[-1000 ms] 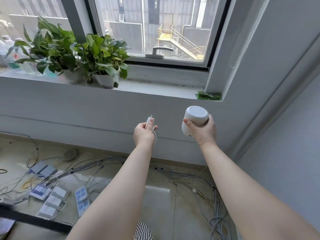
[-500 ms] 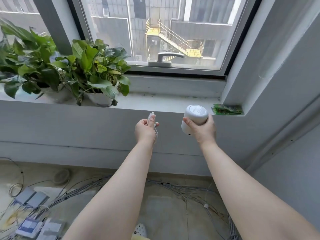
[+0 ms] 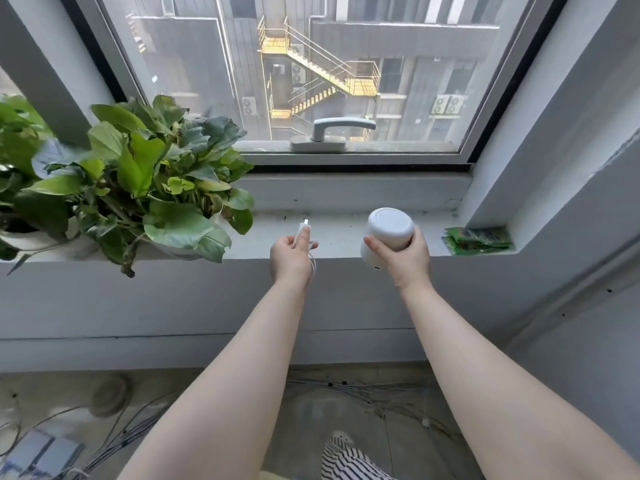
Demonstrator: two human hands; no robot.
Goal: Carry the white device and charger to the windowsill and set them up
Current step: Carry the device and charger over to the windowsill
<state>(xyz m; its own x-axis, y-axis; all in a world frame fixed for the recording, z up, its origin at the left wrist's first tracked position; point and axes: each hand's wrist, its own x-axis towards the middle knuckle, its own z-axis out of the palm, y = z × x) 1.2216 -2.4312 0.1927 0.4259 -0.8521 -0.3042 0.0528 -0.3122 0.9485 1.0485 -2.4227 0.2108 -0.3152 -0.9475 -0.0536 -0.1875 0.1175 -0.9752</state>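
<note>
My right hand (image 3: 407, 259) grips the white device (image 3: 388, 230), a rounded cylinder tilted so its flat round end faces me, held just above the front edge of the windowsill (image 3: 339, 233). My left hand (image 3: 291, 256) pinches the white charger cable (image 3: 300, 232) with its plug tip pointing up; a loop of cord hangs below the fingers. Both hands hover at the sill's front edge, about a hand's width apart.
A leafy potted plant (image 3: 149, 188) fills the sill's left side, with another plant (image 3: 17, 174) beyond it. Green packets (image 3: 476, 239) lie in the sill's right corner. A window handle (image 3: 336, 131) sits behind. Cables (image 3: 374, 396) cover the floor below.
I have stepped closer to the window; both hands have risen from below the ledge to the sill's front edge, still holding the device and the cable.
</note>
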